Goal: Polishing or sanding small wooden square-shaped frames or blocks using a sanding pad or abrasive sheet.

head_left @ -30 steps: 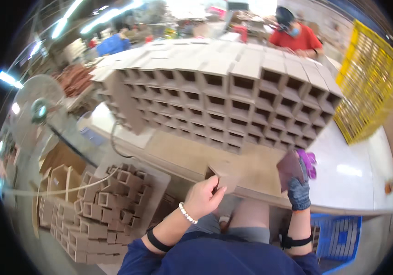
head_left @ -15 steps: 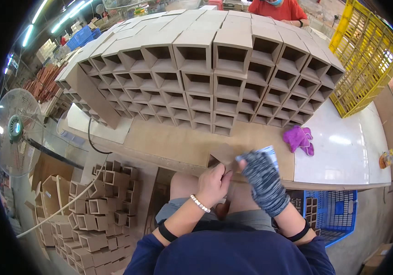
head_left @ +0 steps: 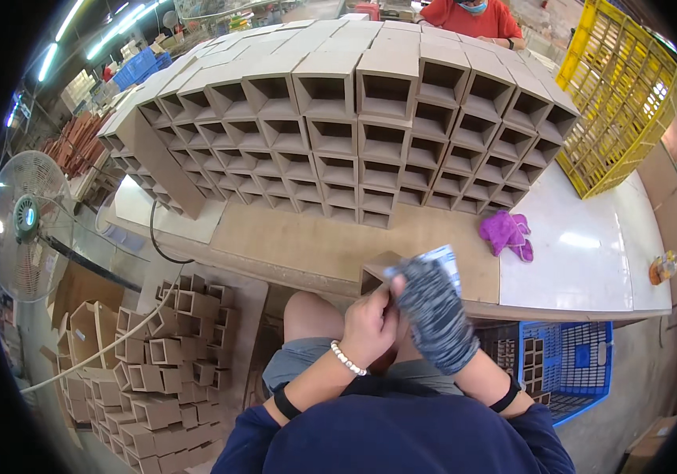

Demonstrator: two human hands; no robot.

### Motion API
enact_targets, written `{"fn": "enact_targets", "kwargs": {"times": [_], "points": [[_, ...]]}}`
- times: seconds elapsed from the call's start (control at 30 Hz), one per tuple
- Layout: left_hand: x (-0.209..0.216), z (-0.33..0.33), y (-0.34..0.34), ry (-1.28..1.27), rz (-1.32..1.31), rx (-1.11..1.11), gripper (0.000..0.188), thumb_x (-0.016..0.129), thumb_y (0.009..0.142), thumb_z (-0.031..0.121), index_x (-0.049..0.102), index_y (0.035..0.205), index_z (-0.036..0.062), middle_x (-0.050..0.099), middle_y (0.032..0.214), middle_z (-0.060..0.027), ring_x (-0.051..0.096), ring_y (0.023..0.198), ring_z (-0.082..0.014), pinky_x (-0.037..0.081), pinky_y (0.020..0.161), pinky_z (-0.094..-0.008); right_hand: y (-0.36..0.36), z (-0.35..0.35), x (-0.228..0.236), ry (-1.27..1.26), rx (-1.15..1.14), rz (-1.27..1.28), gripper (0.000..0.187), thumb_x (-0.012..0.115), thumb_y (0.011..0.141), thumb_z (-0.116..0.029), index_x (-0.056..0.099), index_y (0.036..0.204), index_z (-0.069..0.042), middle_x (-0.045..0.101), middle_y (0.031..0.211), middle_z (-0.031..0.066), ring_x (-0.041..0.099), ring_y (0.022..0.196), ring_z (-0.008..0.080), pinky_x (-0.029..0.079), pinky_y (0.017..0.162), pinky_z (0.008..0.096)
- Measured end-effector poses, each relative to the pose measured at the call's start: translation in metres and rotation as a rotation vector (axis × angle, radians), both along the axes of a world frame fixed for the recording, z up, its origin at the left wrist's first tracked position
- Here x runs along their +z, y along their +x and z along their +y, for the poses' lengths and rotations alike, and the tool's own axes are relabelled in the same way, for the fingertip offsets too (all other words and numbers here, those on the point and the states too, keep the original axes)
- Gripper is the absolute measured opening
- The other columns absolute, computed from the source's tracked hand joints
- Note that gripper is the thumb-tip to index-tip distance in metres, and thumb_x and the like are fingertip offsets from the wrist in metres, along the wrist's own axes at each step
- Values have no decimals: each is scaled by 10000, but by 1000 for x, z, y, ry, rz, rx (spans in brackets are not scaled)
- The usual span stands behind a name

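At the near edge of the table, my left hand (head_left: 370,325), bare with a beaded bracelet at the wrist, is closed round a small brown hollow square box (head_left: 378,268). My fingers hide much of that box. My right hand (head_left: 433,316) wears a grey knitted glove and is closed on a white-and-blue sheet (head_left: 444,257) that sticks out past the fingers. The right fingertips come close to the box and the left thumb; whether they touch cannot be seen. Behind both hands rises a stack of similar hollow boxes (head_left: 330,134).
A purple cloth (head_left: 504,232) and a small bottle (head_left: 665,267) lie to the right, near a tall yellow crate (head_left: 623,103). Below stands a blue basket (head_left: 579,367). More boxes (head_left: 157,379) are piled at lower left by a fan (head_left: 29,221). A person in red (head_left: 473,22) sits opposite.
My gloved right hand has moved left and slightly down, closer to the left hand. The left hand keeps its hold on the box. The view has shifted a little.
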State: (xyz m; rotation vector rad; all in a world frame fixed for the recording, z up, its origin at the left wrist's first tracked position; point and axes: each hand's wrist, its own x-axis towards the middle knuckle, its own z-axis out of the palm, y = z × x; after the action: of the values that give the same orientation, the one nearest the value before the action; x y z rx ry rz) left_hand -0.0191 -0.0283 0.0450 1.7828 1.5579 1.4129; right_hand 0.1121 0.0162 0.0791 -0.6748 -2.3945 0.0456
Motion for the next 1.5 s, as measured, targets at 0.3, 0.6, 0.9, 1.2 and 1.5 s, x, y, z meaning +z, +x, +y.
{"fn": "enact_targets", "kwargs": {"times": [0.3,0.6,0.9,1.2,1.5], "points": [[-31,8,10,-13,-129,-12,120,533,797,34,489,902,-2,568,733,-158,579,651,-276,437,548,-331,5,17,-12,-106,-83,174,328,463,785,-49,515,1101,21,545,1040,201,509,992,352,382,895,439],[-36,15,14,-55,-135,-74,185,533,777,32,478,952,13,551,744,-178,559,673,-354,431,565,-397,9,28,-23,-167,-141,73,296,444,816,-66,514,1091,19,546,1052,193,505,1002,350,372,909,419],[-30,12,7,-209,-173,-126,291,532,754,3,465,1037,-11,572,804,-198,570,730,-373,454,605,-398,23,45,-51,-83,-364,123,337,455,811,-82,493,1133,9,524,1126,197,484,1069,332,348,954,394],[-26,9,11,-186,-86,-106,330,533,752,5,463,1074,8,554,785,-192,547,709,-390,447,616,-418,28,46,-55,-115,-345,-9,318,463,785,-64,517,1087,19,534,1094,199,495,1038,338,366,927,402],[-30,9,14,-106,9,-86,171,543,743,8,510,911,-2,566,703,-152,573,631,-328,463,567,-358,23,49,-40,-26,-353,-7,269,479,768,-56,544,1022,4,559,1019,164,519,974,312,395,864,407]]}}
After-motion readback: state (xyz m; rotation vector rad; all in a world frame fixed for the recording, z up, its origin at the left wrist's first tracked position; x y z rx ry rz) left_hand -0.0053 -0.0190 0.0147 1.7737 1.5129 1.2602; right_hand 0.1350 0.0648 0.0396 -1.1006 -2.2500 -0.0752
